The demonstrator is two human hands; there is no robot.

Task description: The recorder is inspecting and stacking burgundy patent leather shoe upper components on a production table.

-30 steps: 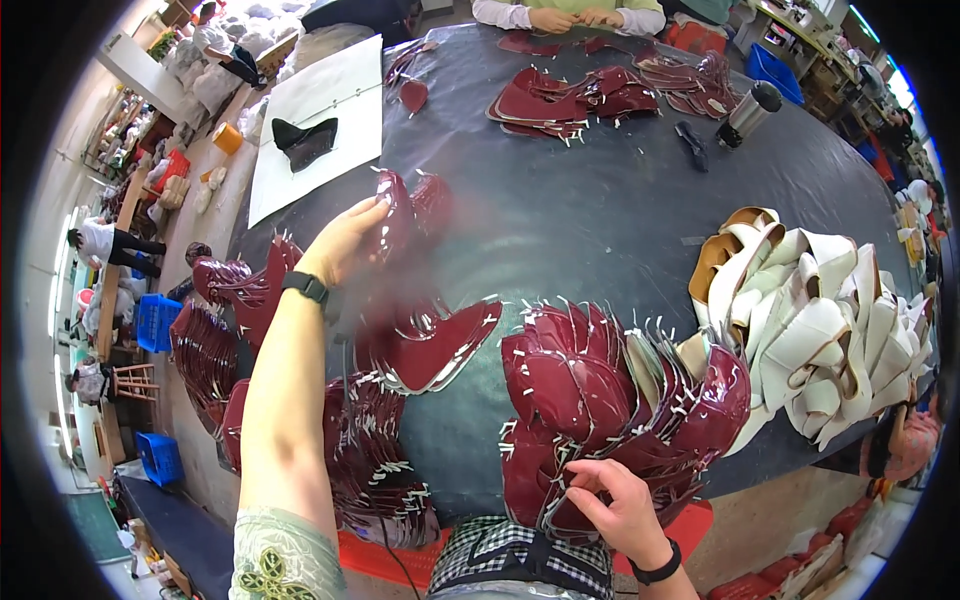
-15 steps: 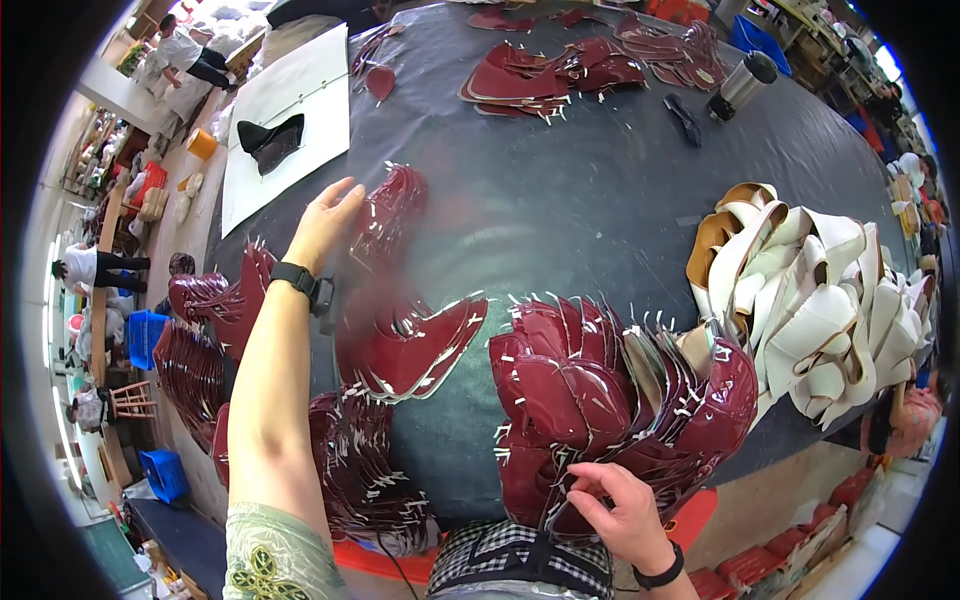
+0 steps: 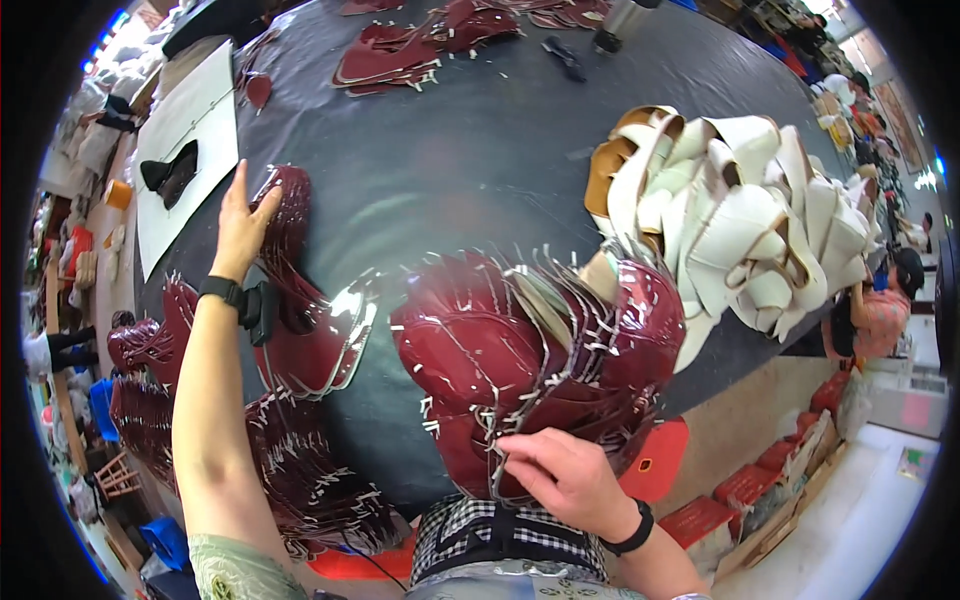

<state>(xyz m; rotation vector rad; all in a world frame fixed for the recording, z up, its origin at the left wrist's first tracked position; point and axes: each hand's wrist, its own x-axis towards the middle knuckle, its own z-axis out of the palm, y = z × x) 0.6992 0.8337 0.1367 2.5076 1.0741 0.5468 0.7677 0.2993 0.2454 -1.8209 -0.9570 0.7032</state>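
Observation:
My left hand (image 3: 243, 228) is stretched out at the far left with fingers spread, resting against the upper end of a fanned stack of glossy dark red leather pieces (image 3: 288, 215). White tags or thread ends stick out along the stack's edges. Close to my body, my right hand (image 3: 575, 480) has thumb and forefinger brought together at the edge of a dark red leather piece (image 3: 465, 450). That piece belongs to a large pile of stitched dark red pieces (image 3: 470, 345) with loose white threads. The other right fingers are curled and partly hidden.
White leather pieces with tan backs (image 3: 740, 220) lie heaped at the right. More red stacks (image 3: 310, 470) stand beneath my left forearm. Farther off are a white board (image 3: 190, 120), a black piece (image 3: 172, 172), scattered red pieces (image 3: 390, 60) and a metal flask (image 3: 622, 25). Other people are around the table.
The view has swung, so the table's contents sit farther left in it. My left fingers have spread against the stack. My right thumb and forefinger have closed at the pile's edge.

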